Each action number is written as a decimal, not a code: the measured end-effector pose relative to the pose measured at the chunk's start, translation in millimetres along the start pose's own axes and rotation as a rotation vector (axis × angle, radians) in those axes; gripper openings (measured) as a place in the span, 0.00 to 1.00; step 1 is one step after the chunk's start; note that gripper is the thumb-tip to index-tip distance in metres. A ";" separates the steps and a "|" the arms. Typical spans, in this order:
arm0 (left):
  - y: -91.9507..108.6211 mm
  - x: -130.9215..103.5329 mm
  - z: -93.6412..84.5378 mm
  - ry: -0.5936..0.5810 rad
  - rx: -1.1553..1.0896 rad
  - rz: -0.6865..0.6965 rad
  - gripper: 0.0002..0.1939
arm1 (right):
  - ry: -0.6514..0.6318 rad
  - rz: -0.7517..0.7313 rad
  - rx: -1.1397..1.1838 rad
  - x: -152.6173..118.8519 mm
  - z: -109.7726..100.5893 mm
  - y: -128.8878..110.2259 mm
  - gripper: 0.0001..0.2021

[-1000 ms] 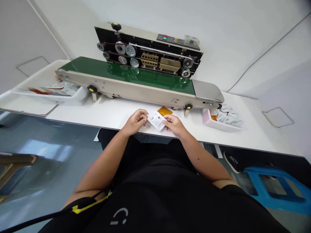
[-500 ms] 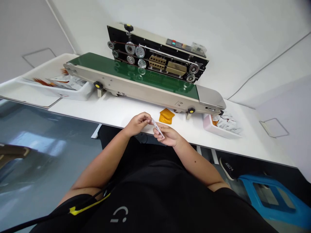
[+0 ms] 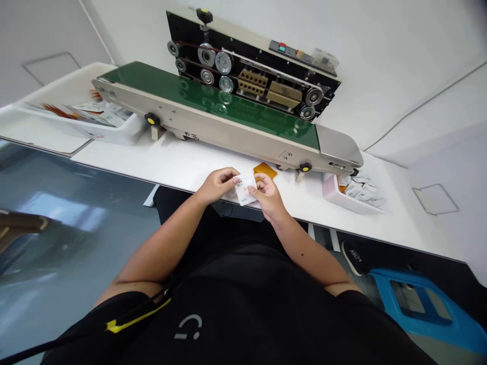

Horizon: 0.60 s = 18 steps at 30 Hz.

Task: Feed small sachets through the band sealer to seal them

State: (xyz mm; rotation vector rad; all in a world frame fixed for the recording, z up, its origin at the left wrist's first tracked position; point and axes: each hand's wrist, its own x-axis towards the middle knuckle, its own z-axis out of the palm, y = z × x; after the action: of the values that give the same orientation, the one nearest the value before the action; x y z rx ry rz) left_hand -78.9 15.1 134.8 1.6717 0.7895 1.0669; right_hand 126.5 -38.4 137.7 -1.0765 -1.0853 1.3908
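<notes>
A small white printed packet [image 3: 245, 191] is held between both hands above the table's front edge. My left hand [image 3: 219, 184] pinches its left edge between thumb and fingers. My right hand [image 3: 269, 196] grips the right side, thumb on the printed face. Just behind my right hand an orange-yellow piece [image 3: 265, 171] lies on the white table [image 3: 182, 168], partly hidden by the hand.
Behind the hands stands a sealing machine [image 3: 254, 66] with a green conveyor belt [image 3: 171, 94]. White bins with packets stand at its left [image 3: 110, 133] and right [image 3: 344, 199] ends. A blue stool [image 3: 384, 289] is at the lower right.
The packet has turned from nearly edge-on to show its printed face. My right hand has moved up and now covers part of the orange-yellow pieces. The camera view has shifted slightly.
</notes>
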 end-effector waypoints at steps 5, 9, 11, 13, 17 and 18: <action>1.4 1.0 1.8 -0.055 0.134 -0.024 0.19 | 0.030 -0.059 -0.040 3.5 -2.9 4.2 0.22; 1.0 1.9 3.5 -0.078 0.168 -0.011 0.19 | 0.115 -0.112 -0.081 6.3 -6.6 6.7 0.16; 0.0 2.1 4.6 -0.056 0.158 -0.017 0.18 | 0.166 -0.137 -0.092 7.2 -7.7 7.8 0.15; -1.4 1.9 5.7 -0.032 0.125 -0.034 0.18 | 0.199 -0.156 -0.079 7.5 -8.3 9.4 0.15; -3.6 1.2 7.0 -0.002 0.093 -0.037 0.16 | 0.228 -0.185 -0.055 6.7 -9.8 13.5 0.14; -3.7 1.0 7.0 -0.007 0.094 -0.035 0.16 | 0.232 -0.190 -0.055 6.4 -10.1 14.2 0.13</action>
State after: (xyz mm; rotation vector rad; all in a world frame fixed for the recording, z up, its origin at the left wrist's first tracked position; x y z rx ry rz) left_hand -72.2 14.4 130.5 1.7331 0.8730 1.0126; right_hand 133.3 -32.4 121.6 -1.1133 -1.0312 1.0634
